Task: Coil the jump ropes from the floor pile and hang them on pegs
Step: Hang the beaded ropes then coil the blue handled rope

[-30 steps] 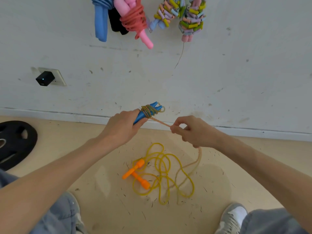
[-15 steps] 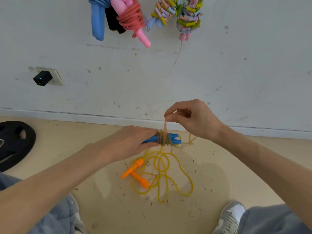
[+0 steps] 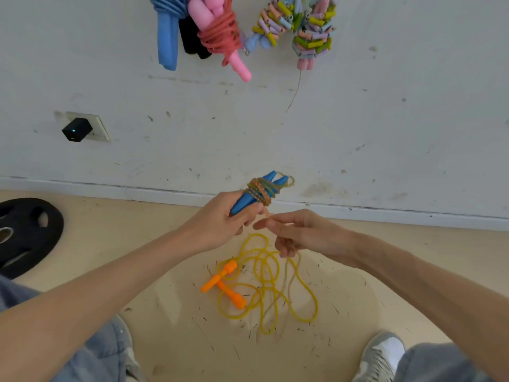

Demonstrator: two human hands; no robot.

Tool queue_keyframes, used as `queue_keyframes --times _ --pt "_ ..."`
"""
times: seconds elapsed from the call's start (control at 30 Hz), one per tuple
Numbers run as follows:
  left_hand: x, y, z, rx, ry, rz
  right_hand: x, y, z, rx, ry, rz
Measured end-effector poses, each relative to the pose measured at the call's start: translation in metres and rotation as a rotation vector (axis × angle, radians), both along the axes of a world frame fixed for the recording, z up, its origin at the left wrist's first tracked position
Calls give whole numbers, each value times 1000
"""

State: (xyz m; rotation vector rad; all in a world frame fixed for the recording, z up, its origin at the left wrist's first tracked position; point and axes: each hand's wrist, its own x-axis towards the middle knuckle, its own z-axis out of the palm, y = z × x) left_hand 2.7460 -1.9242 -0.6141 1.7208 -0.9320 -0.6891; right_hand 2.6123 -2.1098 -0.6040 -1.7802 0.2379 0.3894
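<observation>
Legs in faded blue-grey denim and a grey-and-white sneaker frame the scuffed beige floor. On it a glossy yellow plastic jump rope lies in loose, tangled loops, with its two stubby orange handles crossed at the left of the pile.

Above it, both bare forearms extend forward. The left hand wraps its fingers and thumb round the lower ends of a pair of tapered blue plastic handles, whose tips tilt up and to the right. A braided multicoloured cord is wound in tight turns round their middle. The right hand, just beside the left, pinches the cord's loose strand between thumb and forefinger, with the other fingers curled about it. The slack drops to the floor pile.

Farther off, a black rubber weight plate lies flat at the left. On the marked white wall sits a black plug-in charger. Higher up hang coiled ropes: blue foam handles, pink handles bound in coral cord, and two bundles of pastel beads.
</observation>
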Motion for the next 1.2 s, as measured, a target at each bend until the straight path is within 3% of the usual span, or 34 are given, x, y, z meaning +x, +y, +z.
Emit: queue_keyframes --times 0.13,0.2,0.3,0.37,0.47,0.6,0.73,0.9,1.03,1.2 --pt "11 3 -1 150 -194 152 -2 -2 3 -126 69 -76" --pt "21 6 -2 248 -282 247 -2 -1 6 -288 42 -58" --pt "30 13 -4 498 -554 195 -2 3 16 -717 -203 63" --pt "28 14 -9 614 -803 95 -1 6 24 -858 -349 98" --pt "16 9 -17 656 -1068 12 2 10 35 -952 -464 188" --pt "2 7 -14 627 -1222 -154 8 8 37 -846 -569 158" --pt "-18 6 0 441 -1131 -372 22 -19 30 -556 -461 -123" --pt "-17 10 10 177 -825 -304 14 -32 2 -332 -326 -228" --pt "-5 9 -3 133 -572 -88 5 -11 -19 -246 -239 -133" --pt "26 8 -19 356 -589 139 1 0 -12 -394 -109 -6"
